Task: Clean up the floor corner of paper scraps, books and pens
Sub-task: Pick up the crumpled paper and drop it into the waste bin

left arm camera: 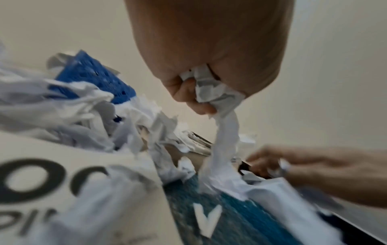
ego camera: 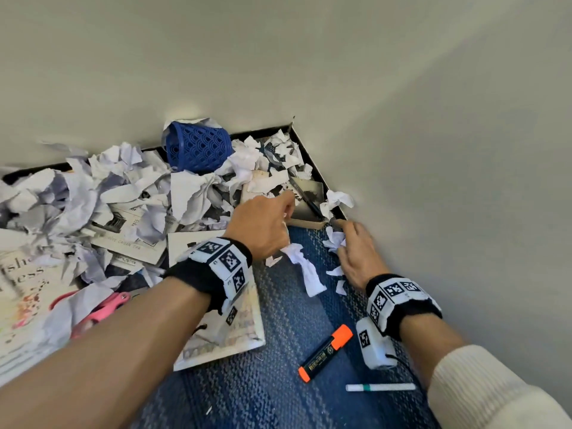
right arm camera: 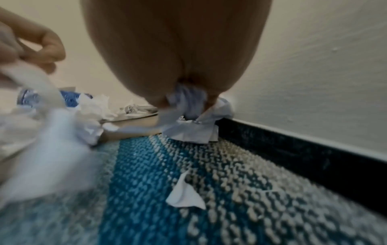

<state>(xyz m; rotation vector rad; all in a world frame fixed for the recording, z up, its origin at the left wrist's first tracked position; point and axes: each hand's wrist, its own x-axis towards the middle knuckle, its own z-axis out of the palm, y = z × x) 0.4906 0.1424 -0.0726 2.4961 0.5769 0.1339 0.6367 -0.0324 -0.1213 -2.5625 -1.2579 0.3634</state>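
Note:
Torn white paper scraps (ego camera: pixel 130 187) are heaped in the floor corner over several books (ego camera: pixel 130 239). My left hand (ego camera: pixel 266 227) grips a long crumpled paper strip (ego camera: pixel 306 267) that trails down to the blue carpet; the left wrist view shows that strip (left arm camera: pixel 226 126) bunched in my curled fingers (left arm camera: pixel 194 99). My right hand (ego camera: pixel 353 246) is low by the right wall and holds a wad of paper scraps (ego camera: pixel 334 239), seen in the right wrist view as a wad (right arm camera: pixel 188 99) squeezed in my palm. A black pen (ego camera: pixel 306 196) lies across a small book (ego camera: pixel 306 202) in the corner.
A blue mesh basket (ego camera: pixel 198 148) lies tipped against the back wall. An orange highlighter (ego camera: pixel 325 352) and a white pen (ego camera: pixel 380 387) lie on the carpet near my right wrist. Pink scissors (ego camera: pixel 102 308) lie on a book at the left. A black baseboard (right arm camera: pixel 293 149) runs along the right wall.

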